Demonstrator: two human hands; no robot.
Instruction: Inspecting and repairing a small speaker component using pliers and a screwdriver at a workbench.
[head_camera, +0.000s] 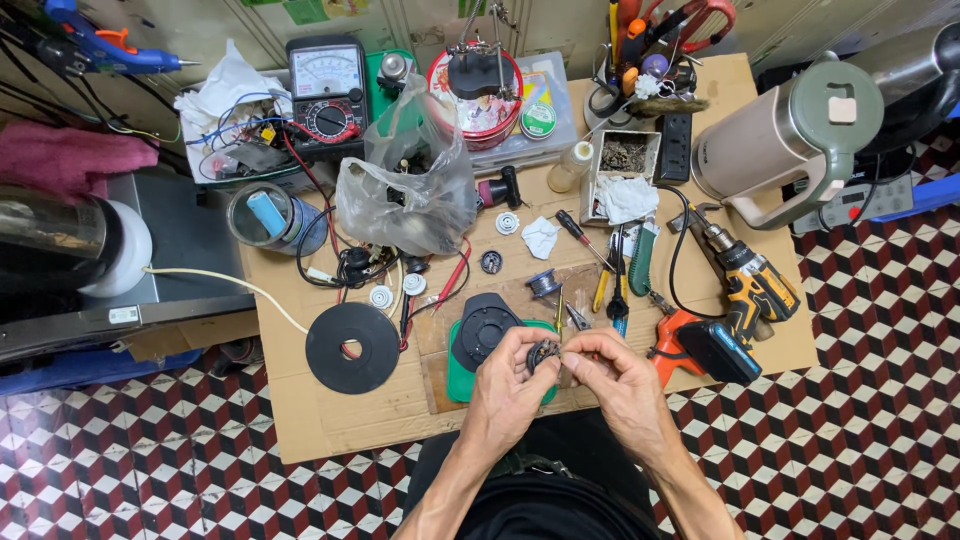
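My left hand (508, 382) and my right hand (612, 374) meet over the near edge of a low cardboard-covered table (310, 420). Between their fingertips sits a small round dark part (543, 353) with metal bits; the left fingers grip it and the right fingertips pinch at its side. Just beyond the left hand lies a black round housing (483, 327) on a green pad (458, 375). A black flat disc with a centre hole (353, 347) rests to the left.
A yellow-black cordless drill (752, 290) and an orange tool (672, 340) lie at right. Pliers and screwdrivers (610, 280), a solder spool (544, 283), a plastic bag (408, 190), an analogue multimeter (326, 92), a beige kettle (785, 140) and red-black probe leads crowd the table.
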